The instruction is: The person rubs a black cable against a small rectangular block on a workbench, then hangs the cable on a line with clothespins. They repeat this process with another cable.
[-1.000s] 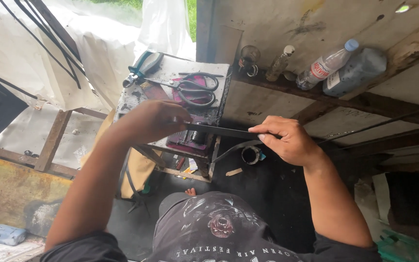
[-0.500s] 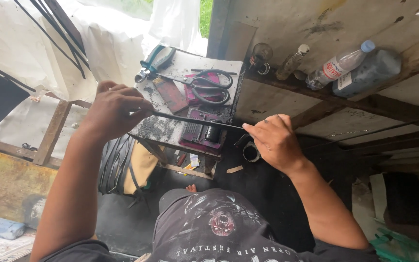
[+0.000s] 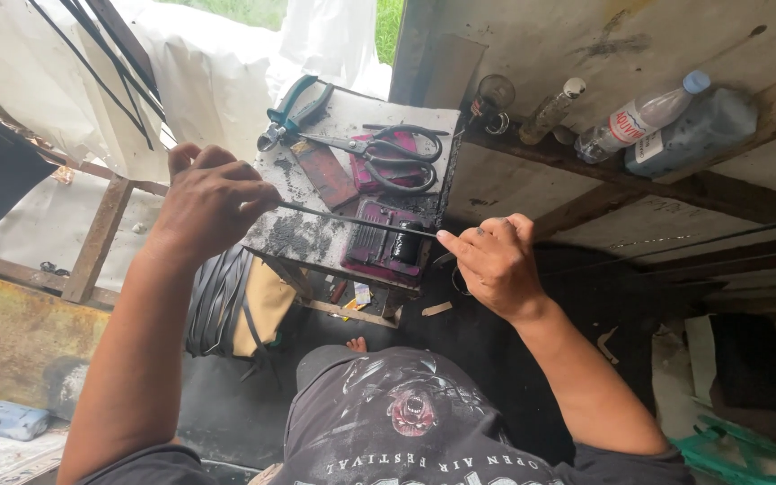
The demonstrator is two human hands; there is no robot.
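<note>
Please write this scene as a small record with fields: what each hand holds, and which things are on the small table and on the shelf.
left hand: grips one end of a thin black strip
right hand: pinches the strip's other end
strip: stretched straight between both hands, above the small table
on table: scissors, teal-handled pliers
on shelf: clear plastic bottle, dark bottle
below table: coil of black strips
</note>
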